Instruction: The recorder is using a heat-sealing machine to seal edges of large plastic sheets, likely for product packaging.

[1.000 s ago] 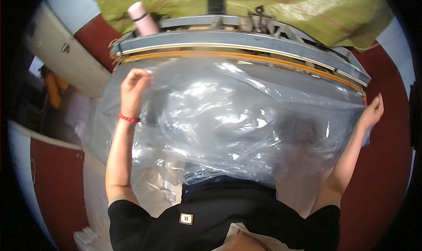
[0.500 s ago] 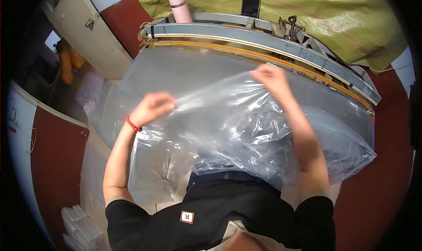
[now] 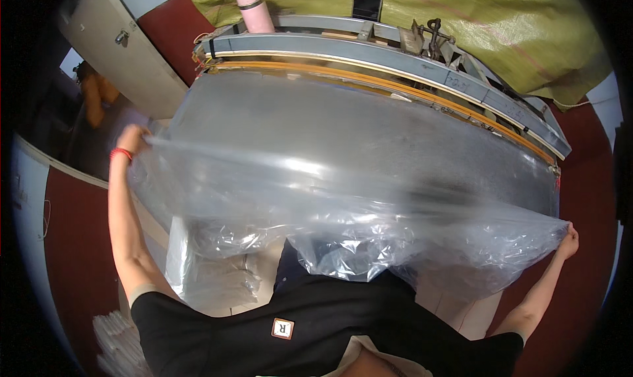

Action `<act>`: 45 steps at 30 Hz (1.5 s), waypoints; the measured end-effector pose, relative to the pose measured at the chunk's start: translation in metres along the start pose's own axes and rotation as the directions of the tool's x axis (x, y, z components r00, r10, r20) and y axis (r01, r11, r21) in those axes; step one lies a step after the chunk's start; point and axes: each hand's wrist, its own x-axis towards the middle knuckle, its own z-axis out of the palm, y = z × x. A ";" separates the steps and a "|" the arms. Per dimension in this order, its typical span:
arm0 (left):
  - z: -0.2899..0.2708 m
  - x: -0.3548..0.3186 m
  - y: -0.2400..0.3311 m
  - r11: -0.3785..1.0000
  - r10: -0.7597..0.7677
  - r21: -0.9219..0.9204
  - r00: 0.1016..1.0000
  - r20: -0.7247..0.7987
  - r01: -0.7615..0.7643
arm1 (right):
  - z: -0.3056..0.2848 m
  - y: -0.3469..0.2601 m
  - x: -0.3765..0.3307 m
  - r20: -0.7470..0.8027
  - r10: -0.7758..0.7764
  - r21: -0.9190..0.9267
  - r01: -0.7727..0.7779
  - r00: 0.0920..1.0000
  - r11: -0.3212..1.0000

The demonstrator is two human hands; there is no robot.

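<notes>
A large sheet of clear plastic film (image 3: 264,169) stretches across my front, its upper edge pulled nearly straight between my hands. Far out on the left, my left hand (image 3: 134,140), with a red bead bracelet at the wrist, is closed on one end of the film. At the far right, my right hand (image 3: 570,240) pinches the opposite corner. Loose folds of film hang down in front of my body. Beneath and beyond the sheet lies a dark grey work surface (image 3: 277,103), partly veiled by the film.
A long metal bar frame (image 3: 297,44) with an orange strip runs along the surface's far edge. Behind it stand a pink bottle (image 3: 254,11) and a phone (image 3: 367,2) against a yellow-green woven sheet (image 3: 461,14). Stacked clear bags (image 3: 119,344) lie at lower left.
Both hands have moved widely apart, the left one outward to the left, the right one outward and nearer. The film between them has been drawn out from bunched to stretched.
</notes>
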 end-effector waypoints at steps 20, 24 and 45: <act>0.029 0.158 0.116 0.993 -0.020 -0.097 0.925 0.379 0.062 | 0.051 -0.024 -0.025 0.022 0.192 -0.580 -0.144 0.981 0.802; 0.001 0.172 0.142 0.974 0.223 0.033 0.974 0.048 -0.224 | 0.077 -0.093 -0.041 0.017 0.258 -0.584 -0.200 0.966 0.787; -0.097 -0.128 0.687 -0.119 0.927 -0.993 -0.360 -0.103 -0.020 | 0.053 -0.070 -0.040 -0.019 0.230 -0.511 -0.207 0.973 0.834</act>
